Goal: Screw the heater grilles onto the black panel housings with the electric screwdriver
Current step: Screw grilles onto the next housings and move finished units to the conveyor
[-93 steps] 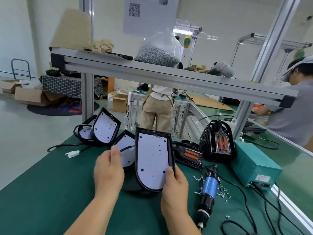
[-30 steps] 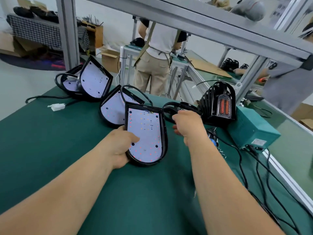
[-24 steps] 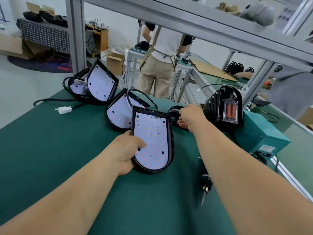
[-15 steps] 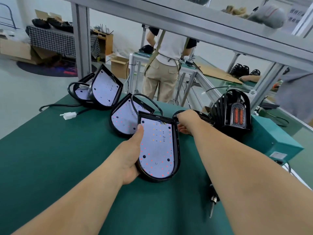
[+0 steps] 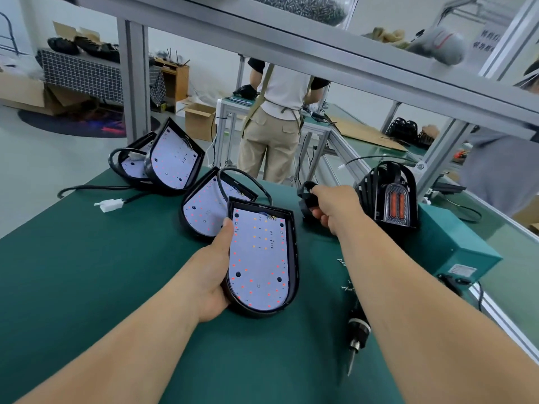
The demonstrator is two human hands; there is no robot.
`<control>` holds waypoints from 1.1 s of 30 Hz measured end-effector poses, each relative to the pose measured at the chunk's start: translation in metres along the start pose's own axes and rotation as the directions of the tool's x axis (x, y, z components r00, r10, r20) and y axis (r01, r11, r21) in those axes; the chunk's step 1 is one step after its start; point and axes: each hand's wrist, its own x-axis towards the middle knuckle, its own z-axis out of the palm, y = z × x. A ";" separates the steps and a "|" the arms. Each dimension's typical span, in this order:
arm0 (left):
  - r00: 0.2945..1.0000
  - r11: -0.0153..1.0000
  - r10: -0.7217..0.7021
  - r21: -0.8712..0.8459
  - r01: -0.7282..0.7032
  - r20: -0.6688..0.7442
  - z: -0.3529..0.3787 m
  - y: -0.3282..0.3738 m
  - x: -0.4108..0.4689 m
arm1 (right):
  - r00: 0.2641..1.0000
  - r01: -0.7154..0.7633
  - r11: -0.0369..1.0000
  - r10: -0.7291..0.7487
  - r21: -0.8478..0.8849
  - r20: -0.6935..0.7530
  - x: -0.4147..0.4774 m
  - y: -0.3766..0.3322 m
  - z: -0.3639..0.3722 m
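Clutching the nearest black panel housing [image 5: 262, 258] by its left edge with the left hand [image 5: 211, 272], thumb up on the white board [image 5: 259, 275], and holding it on the green worktop [image 5: 87, 272]. Stretching the right hand [image 5: 329, 207] well apart from the left, curling it round a black heater grille [image 5: 306, 196] just beyond the housing's top right corner. Arching the right forearm [image 5: 408, 301] above the electric screwdriver [image 5: 358, 328] on the worktop.
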 end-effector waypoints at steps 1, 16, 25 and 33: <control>1.000 1.000 0.003 -0.001 -0.003 0.000 0.000 0.000 0.000 | 1.000 0.027 0.999 -0.028 0.032 0.010 -0.007 -0.003 -0.005; 0.996 0.999 0.032 0.034 -0.029 -0.079 0.003 -0.001 0.006 | 0.581 0.812 0.375 -0.583 -0.446 0.567 -0.123 0.060 0.006; 0.998 0.999 0.041 0.028 -0.040 -0.038 -0.001 -0.004 0.009 | 0.572 0.819 0.437 -0.563 -0.372 0.596 -0.127 0.060 0.003; 0.980 0.979 0.201 -0.020 -0.201 0.002 -0.001 -0.012 0.013 | 0.524 0.850 0.395 -0.561 -0.349 0.641 -0.129 0.062 -0.001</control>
